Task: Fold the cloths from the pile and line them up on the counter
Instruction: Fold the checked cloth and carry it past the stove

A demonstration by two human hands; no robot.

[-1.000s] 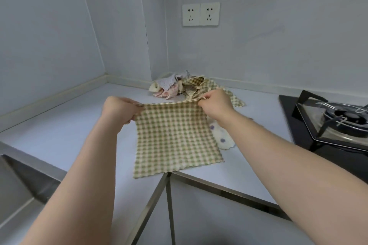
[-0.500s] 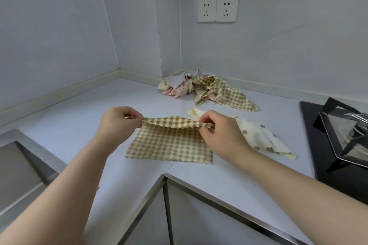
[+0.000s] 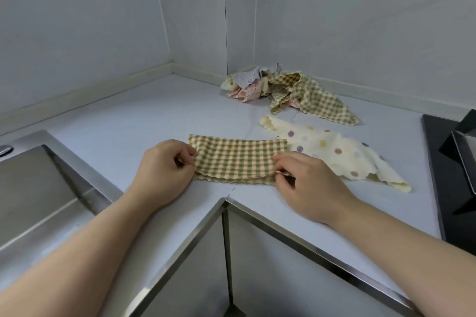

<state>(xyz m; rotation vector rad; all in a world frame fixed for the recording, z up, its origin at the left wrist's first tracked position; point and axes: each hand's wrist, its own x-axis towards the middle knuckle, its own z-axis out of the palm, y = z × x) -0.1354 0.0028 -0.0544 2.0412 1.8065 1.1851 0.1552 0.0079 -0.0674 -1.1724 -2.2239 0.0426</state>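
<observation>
While both bare forearms reach in over the near edge of the bench (image 3: pixel 116 116), the left hand (image 3: pixel 164 170) lies knuckles-up and pinches the left end of the green-checked cloth (image 3: pixel 237 159) between thumb and curled fingers. The right hand (image 3: pixel 306 183) does the same at the right end, nipping the near corner.

The bench is a smooth, pale L-shaped top trimmed in brushed metal along its near edge, which bends inward just in front of the hands. A stainless steel sink (image 3: pixel 38 201) is sunk into its left end, and a glossy black hob (image 3: pixel 438 188) sits at its right end. The checked cloth lies flat near that inward bend, folded into a long strip, and the wavy hem of its lower layer peeks out along the near side. Just beside it to the right, touching its far right corner, a cream polka-dot cloth (image 3: pixel 334 152) with a scalloped edge lies spread and rumpled. The pile (image 3: pixel 291 90) of crumpled cloths sits against the back wall at the bench's far corner.

Plain bench top shows between the sink, the back wall and the left hand.
</observation>
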